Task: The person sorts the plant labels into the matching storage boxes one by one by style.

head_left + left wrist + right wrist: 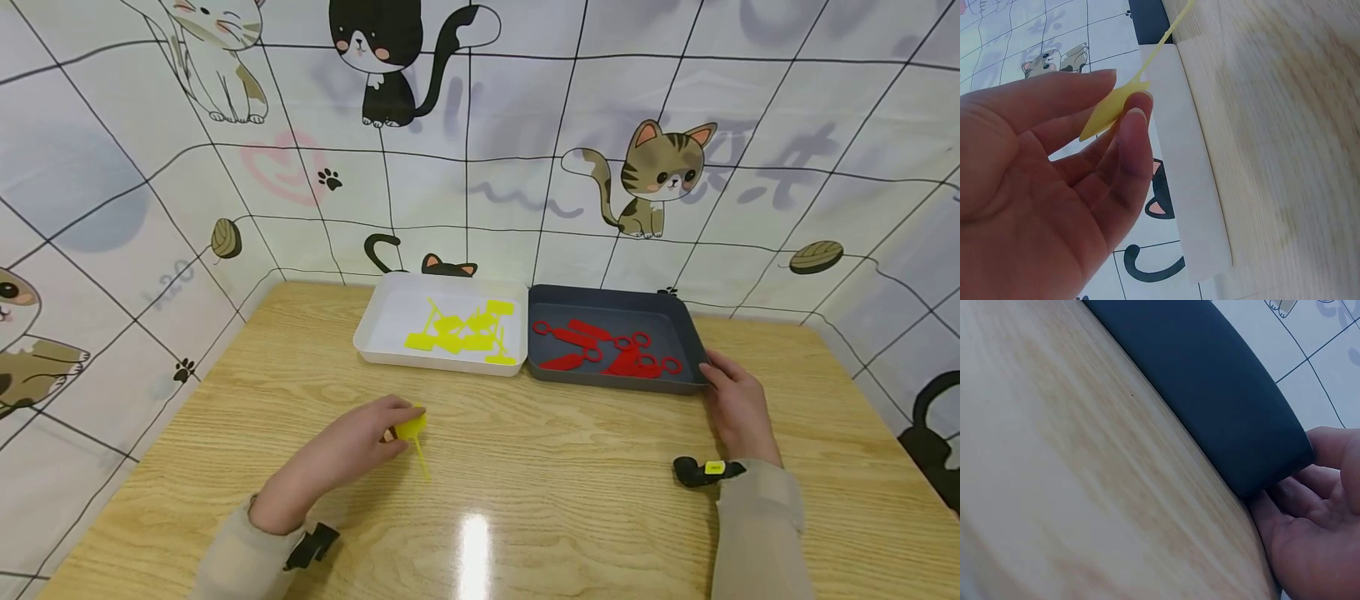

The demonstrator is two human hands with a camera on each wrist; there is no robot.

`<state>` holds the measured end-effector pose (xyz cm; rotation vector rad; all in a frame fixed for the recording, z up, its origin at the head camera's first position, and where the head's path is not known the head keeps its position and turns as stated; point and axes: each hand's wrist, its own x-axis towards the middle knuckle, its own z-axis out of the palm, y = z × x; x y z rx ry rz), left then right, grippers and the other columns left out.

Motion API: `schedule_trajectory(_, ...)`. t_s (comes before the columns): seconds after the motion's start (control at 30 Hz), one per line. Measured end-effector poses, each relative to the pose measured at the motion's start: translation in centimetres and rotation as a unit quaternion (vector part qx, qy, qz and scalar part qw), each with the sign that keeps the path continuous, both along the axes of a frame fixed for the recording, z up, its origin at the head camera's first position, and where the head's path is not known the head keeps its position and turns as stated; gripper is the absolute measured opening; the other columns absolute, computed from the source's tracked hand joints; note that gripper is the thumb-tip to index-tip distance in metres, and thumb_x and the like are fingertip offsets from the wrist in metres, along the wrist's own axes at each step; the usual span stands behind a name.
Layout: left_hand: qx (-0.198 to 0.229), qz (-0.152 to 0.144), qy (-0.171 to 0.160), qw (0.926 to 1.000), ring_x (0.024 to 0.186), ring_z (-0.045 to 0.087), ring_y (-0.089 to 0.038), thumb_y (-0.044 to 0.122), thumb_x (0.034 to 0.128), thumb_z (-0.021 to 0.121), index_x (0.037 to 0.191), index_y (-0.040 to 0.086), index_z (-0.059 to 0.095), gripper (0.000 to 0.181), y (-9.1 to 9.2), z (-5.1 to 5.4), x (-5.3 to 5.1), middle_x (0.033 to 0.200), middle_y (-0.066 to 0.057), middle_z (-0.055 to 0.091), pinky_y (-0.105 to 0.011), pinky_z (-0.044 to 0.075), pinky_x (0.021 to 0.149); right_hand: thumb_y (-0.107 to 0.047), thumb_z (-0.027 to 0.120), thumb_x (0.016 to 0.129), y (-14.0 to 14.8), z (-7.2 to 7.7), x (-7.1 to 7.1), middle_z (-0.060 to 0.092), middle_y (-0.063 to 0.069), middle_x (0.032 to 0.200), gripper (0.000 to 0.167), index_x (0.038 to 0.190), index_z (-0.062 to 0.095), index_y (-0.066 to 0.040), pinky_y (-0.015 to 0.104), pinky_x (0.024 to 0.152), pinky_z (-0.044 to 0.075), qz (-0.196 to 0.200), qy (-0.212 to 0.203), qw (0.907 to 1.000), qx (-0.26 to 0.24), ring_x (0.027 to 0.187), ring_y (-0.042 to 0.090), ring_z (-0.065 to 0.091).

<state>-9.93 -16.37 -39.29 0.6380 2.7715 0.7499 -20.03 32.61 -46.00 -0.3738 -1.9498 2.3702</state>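
Observation:
My left hand (360, 437) pinches a flat yellow tag (411, 427) between thumb and fingers, above the table in front of the white tray (438, 364). A thin strap sticks out from the tag, best seen in the left wrist view, where the yellow tag (1110, 112) crosses the fingertips. The white tray holds several similar yellow tags (453, 333). Beside it, the dark grey tray (615, 383) contains several red tags (577, 335) with ring ends. My right hand (738, 404) grips this tray's front right corner; in the right wrist view its fingers meet the tray wall (1222, 394).
Both trays stand side by side at the back of the wooden table (525, 483), near a wall covering (510, 192) printed with cats and grid lines. A black wrist strap (705, 472) is on the right sleeve, another (311, 546) on the left.

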Motion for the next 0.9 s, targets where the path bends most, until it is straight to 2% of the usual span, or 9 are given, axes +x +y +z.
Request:
schedule_trajectory(0.23, -0.007, 0.005, -0.009, 0.9999, 0.09, 0.051, -0.013, 0.014, 0.0835, 0.062, 0.125, 0.007, 0.053, 0.043, -0.04, 0.06, -0.04, 0.112, -0.003, 0.055, -0.031, 0.044, 0.074, -0.02, 0.054, 0.089, -0.01, -0.01, 0.05, 0.016, 0.007, 0.146, 0.061, 0.141, 0.024, -0.006, 0.022, 0.101, 0.023, 0.002, 0.002, 1.0, -0.004, 0.131, 0.016, 0.02)
schedule_trajectory(0.33, -0.01, 0.005, -0.028, 0.9995, 0.089, 0.051, -0.012, 0.016, 0.082, 0.064, 0.126, 0.007, 0.052, 0.046, -0.07, 0.14, -0.08, 0.11, -0.003, 0.054, -0.031, 0.044, 0.073, -0.02, 0.054, 0.089, 0.02, -0.06, 0.07, 0.016, 0.007, 0.146, 0.061, 0.141, 0.024, -0.006, 0.022, 0.101, 0.023, 0.002, 0.002, 1.0, -0.003, 0.131, 0.016, 0.021)
schedule_trajectory(0.43, -0.004, -0.009, -0.055, 0.9984, 0.087, 0.049, -0.011, 0.017, 0.0826, 0.064, 0.129, 0.005, 0.048, 0.05, -0.13, 0.13, -0.08, 0.115, -0.004, 0.051, -0.031, 0.043, 0.073, -0.021, 0.053, 0.089, 0.06, -0.12, 0.1, 0.016, 0.007, 0.146, 0.061, 0.141, 0.024, -0.007, 0.022, 0.101, 0.023, 0.003, 0.004, 1.0, -0.001, 0.131, 0.015, 0.021)
schedule_trajectory(0.6, -0.005, -0.041, -0.081, 0.9959, 0.098, 0.048, -0.013, 0.017, 0.086, 0.06, 0.132, 0.005, 0.043, 0.051, -0.42, 0.09, 0.09, 0.121, -0.005, 0.047, -0.034, 0.043, 0.079, -0.02, 0.053, 0.089, 0.07, -0.18, 0.18, 0.018, 0.007, 0.145, 0.061, 0.141, 0.024, -0.006, 0.021, 0.101, 0.023, 0.004, 0.008, 0.9999, -0.006, 0.131, 0.015, 0.022)
schedule_trajectory(0.67, -0.006, -0.046, -0.08, 0.9958, 0.098, 0.048, -0.013, 0.016, 0.0866, 0.059, 0.133, 0.005, 0.043, 0.05, -0.52, 0.12, 0.13, 0.12, -0.003, 0.048, -0.034, 0.043, 0.079, -0.02, 0.054, 0.089, 0.07, -0.16, 0.17, 0.017, 0.007, 0.145, 0.061, 0.141, 0.024, -0.006, 0.021, 0.101, 0.023, 0.004, 0.007, 1.0, -0.004, 0.131, 0.015, 0.021)
schedule_trajectory(0.77, -0.002, -0.035, -0.068, 0.997, 0.089, 0.049, -0.011, 0.015, 0.087, 0.058, 0.131, 0.007, 0.046, 0.046, -0.59, 0.12, 0.05, 0.114, 0.0, 0.051, -0.03, 0.043, 0.073, -0.021, 0.054, 0.089, 0.07, -0.06, 0.1, 0.016, 0.006, 0.146, 0.062, 0.141, 0.024, -0.007, 0.022, 0.102, 0.023, 0.003, 0.001, 1.0, -0.002, 0.131, 0.016, 0.021)
schedule_trajectory(0.9, 0.022, -0.015, -0.032, 0.9991, 0.082, 0.049, -0.009, 0.013, 0.088, 0.056, 0.126, 0.009, 0.052, 0.038, -0.71, 0.04, -0.15, 0.107, 0.003, 0.056, -0.028, 0.043, 0.069, -0.021, 0.054, 0.089, 0.07, 0.06, 0.04, 0.016, 0.006, 0.147, 0.062, 0.141, 0.024, -0.008, 0.022, 0.102, 0.023, 0.002, -0.008, 1.0, -0.002, 0.131, 0.015, 0.021)
